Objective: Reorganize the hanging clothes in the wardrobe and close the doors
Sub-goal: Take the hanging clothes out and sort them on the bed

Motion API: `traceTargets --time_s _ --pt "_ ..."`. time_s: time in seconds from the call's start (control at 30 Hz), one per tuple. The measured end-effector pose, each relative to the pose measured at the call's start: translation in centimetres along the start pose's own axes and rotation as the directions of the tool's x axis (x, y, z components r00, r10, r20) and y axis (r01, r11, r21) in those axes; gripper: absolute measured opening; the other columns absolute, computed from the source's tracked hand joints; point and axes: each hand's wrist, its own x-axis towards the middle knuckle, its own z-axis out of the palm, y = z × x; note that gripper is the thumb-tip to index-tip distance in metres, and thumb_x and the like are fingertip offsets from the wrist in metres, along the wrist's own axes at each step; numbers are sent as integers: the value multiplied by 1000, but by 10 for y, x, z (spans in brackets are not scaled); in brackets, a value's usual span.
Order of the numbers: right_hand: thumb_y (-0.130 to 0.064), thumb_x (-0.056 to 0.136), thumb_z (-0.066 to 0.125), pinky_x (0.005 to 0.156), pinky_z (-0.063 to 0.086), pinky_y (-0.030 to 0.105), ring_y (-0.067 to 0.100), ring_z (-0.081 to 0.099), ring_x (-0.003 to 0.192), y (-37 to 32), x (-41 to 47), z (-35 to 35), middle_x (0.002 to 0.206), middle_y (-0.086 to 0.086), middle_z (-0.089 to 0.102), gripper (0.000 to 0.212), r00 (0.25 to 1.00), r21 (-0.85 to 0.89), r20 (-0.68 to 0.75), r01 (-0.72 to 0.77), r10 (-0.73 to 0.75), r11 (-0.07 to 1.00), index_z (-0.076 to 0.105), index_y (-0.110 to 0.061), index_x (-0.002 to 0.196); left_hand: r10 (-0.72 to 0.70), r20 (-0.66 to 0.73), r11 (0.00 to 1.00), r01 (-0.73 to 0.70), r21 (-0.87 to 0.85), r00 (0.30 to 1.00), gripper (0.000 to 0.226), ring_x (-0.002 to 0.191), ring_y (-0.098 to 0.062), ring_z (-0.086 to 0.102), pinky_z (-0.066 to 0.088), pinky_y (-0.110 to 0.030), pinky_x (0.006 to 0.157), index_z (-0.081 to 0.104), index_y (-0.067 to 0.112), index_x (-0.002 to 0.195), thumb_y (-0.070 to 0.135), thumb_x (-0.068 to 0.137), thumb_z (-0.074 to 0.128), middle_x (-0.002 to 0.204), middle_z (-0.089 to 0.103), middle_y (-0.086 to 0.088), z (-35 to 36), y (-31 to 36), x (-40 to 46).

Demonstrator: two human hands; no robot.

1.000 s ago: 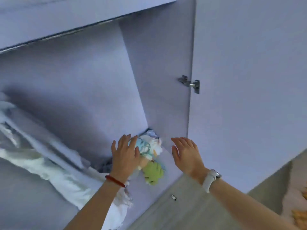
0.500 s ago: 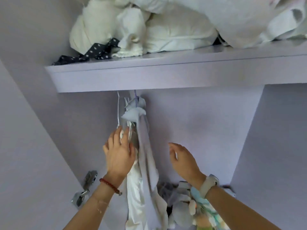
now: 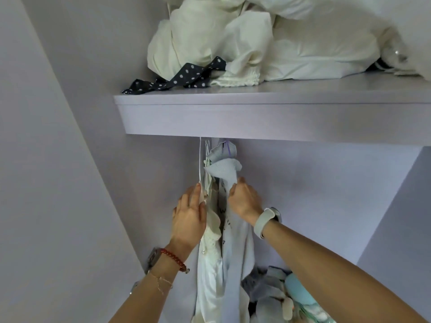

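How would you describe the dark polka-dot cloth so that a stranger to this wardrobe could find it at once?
Start at the wardrobe's upper shelf above the hanging clothes. On it sits a pile of cream-white laundry. The polka-dot cloth trails from the pile's left end: the only dark, white-spotted piece there.

A home bedroom closet: a pale lilac built-in wardrobe (image 3: 70, 159) seen from inside. Its upper shelf (image 3: 268, 113) at 12 o'clock carries crumpled white bedding (image 3: 268, 50) and a polka-dot scarf (image 3: 177, 78). Pale garments on hangers (image 3: 221, 229) hang below; soft toys (image 3: 279, 294) are heaped at 5 o'clock.
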Motion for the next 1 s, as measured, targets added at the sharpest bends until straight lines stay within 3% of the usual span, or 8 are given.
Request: traceTargets --time_s 0.13,0.27,0.4,0.47,0.57,0.7,0.8,1.0 --pt "-15 97 32 63 36 29 36 60 84 6 -4 -3 90 18 64 30 990 9 -139 36 -34 999 43 1 119 -32 -10 999 32 -39 999 48 126 -27 38 32 -47 104 31 15 143 18 96 39 141 38 -10 5 -4 -1" --pt "-16 97 32 59 30 27 30 52 66 13 -6 -12 71 8 53 28 969 73 -246 24 -5 997 49 3 110 -33 2 999 33 -31 999 48 127 -28 36 28 -47 105 31 16 143 20 96 40 141 37 -11 7 -1 0" --pt "-13 96 35 55 31 29 30 51 60 35 -24 -21 65 8 49 23 956 112 -293 33 2 993 51 3 98 -40 -66 998 42 40 997 48 130 -34 32 25 -52 105 39 13 139 18 92 49 141 36 -18 2 9 -2" --pt "-12 96 36 54 35 32 28 50 58 49 -37 -30 63 10 50 21 951 121 -309 46 -6 992 52 3 94 51 -152 998 -45 41 987 46 128 -38 36 30 -55 99 49 8 130 9 85 58 134 43 -22 -1 19 -4" --pt "-11 96 36 59 40 37 29 50 61 59 -41 -45 65 10 51 23 943 142 -333 58 -8 988 52 5 93 204 -211 976 -214 -26 956 37 124 -35 44 35 -49 94 57 6 119 7 82 52 128 51 -18 2 39 -7" --pt "-10 97 35 62 42 40 34 54 67 68 -47 -60 75 20 59 26 932 86 -363 60 -25 995 53 8 101 253 -195 948 -283 -146 948 34 119 -37 48 38 -51 95 58 1 116 4 83 53 124 53 -20 17 65 -6" --pt "-9 97 35 59 40 37 31 51 61 78 -62 -70 67 14 53 25 912 86 -409 51 -11 995 54 7 99 261 -118 928 -282 -244 958 39 122 -39 45 38 -51 99 52 -2 124 0 85 56 130 48 -23 31 78 -7" --pt "-10 97 35 56 32 30 24 45 60 77 -53 -91 65 12 50 26 895 -3 -443 58 -53 998 53 7 99 265 -1 888 -244 -389 964 45 131 -33 34 28 -33 104 39 2 135 5 91 49 142 34 -19 43 82 -5"
